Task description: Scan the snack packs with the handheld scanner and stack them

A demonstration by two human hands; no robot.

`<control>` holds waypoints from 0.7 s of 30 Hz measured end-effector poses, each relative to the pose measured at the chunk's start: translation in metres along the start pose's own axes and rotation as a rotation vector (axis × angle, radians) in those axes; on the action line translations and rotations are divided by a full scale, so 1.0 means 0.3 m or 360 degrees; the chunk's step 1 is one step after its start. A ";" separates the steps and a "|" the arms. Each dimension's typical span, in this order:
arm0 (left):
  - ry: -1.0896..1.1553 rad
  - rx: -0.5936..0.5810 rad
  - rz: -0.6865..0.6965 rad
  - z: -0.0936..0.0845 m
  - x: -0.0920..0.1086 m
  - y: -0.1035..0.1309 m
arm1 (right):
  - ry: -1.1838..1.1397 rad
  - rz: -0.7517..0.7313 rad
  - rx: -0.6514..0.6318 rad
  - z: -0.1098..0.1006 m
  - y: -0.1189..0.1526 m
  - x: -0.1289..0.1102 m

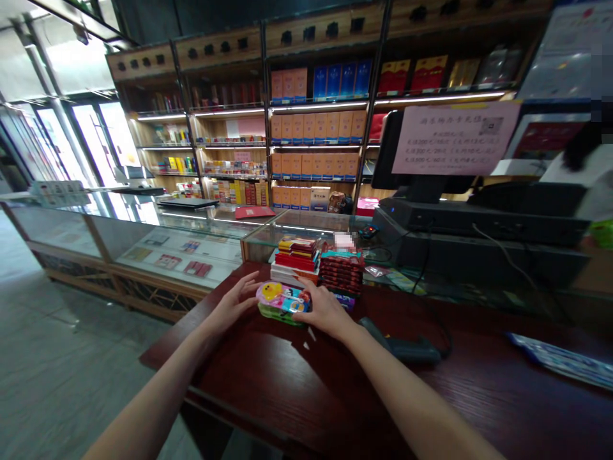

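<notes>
A small stack of colourful packets [282,302], with a yellow cartoon figure on top and green below, lies on the dark red wooden counter. Around its right end my right hand [323,308] is closed, thumb in front and fingers behind. My left hand [235,300] is at the stack's left end, fingers apart and curved, the fingertips close to it; whether they touch is unclear. Just behind stand a pile of red and yellow packets on white boxes [295,260] and a pile of dark red packets [341,271].
A black scanner [407,348] lies right of my right hand. Farther right is a blue-white packet [560,358]. A monitor [387,150] with a pink sign stands behind, beside a glass showcase [191,249] and shelves. Part of a person shows at the right edge.
</notes>
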State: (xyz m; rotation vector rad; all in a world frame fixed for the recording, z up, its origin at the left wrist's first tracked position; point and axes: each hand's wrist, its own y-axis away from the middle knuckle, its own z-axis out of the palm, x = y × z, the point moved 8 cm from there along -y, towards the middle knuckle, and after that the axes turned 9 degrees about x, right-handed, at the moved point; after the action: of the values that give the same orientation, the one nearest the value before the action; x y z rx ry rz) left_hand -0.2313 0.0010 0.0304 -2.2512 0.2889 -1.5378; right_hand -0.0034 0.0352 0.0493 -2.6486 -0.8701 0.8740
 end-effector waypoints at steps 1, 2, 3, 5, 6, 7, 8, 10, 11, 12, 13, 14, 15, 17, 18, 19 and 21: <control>-0.0032 0.0001 0.0003 -0.002 -0.009 -0.002 | 0.0027 0.0019 -0.0013 0.008 -0.003 0.003; -0.0050 0.0000 -0.0001 -0.004 -0.019 -0.004 | 0.0047 0.0033 -0.0022 0.014 -0.007 0.005; -0.0055 0.0001 -0.0012 -0.006 -0.030 -0.005 | 0.0063 0.0041 -0.0029 0.019 -0.010 0.005; -0.0047 0.0007 -0.0031 -0.006 -0.047 -0.007 | 0.0095 0.0049 -0.0049 0.028 -0.015 0.003; -0.0047 0.0012 -0.0034 -0.005 -0.053 -0.006 | 0.0110 0.0052 -0.0061 0.031 -0.018 0.002; -0.0048 0.0016 -0.0038 -0.003 -0.057 -0.005 | 0.0124 0.0058 -0.0072 0.034 -0.019 0.001; -0.0043 0.0015 -0.0044 0.000 -0.060 -0.003 | 0.0133 0.0067 -0.0082 0.036 -0.020 0.001; -0.0002 -0.0006 -0.0061 0.010 -0.064 0.002 | 0.0139 0.0084 -0.0105 0.039 -0.021 0.000; 0.0027 -0.0017 -0.0070 0.015 -0.065 0.005 | 0.0139 0.0090 -0.0122 0.041 -0.020 0.000; 0.0054 -0.0025 -0.0077 0.019 -0.065 0.008 | 0.0137 0.0096 -0.0140 0.043 -0.019 -0.001; 0.0070 -0.0028 -0.0081 0.021 -0.066 0.010 | 0.0134 0.0101 -0.0157 0.045 -0.018 -0.001; 0.0076 -0.0026 -0.0084 0.022 -0.067 0.012 | 0.0131 0.0107 -0.0168 0.047 -0.017 -0.001; 0.0077 -0.0021 -0.0085 0.022 -0.068 0.013 | 0.0127 0.0112 -0.0176 0.049 -0.017 -0.001; 0.0070 -0.0016 -0.0077 0.021 -0.068 0.014 | 0.0116 0.0118 -0.0181 0.053 -0.017 0.001; 0.0064 -0.0016 -0.0068 0.021 -0.066 0.014 | 0.0113 0.0121 -0.0185 0.056 -0.018 0.003; 0.0054 -0.0017 -0.0060 0.021 -0.064 0.014 | 0.0113 0.0123 -0.0189 0.060 -0.019 0.006; 0.0028 -0.0021 -0.0056 0.022 -0.062 0.015 | 0.0115 0.0123 -0.0193 0.068 -0.020 0.012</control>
State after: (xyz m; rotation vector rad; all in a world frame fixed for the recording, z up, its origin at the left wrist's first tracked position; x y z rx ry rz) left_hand -0.2320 0.0056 0.0106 -2.2654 0.2664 -1.5788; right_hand -0.0162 0.0427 0.0336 -2.8158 -0.8336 0.7604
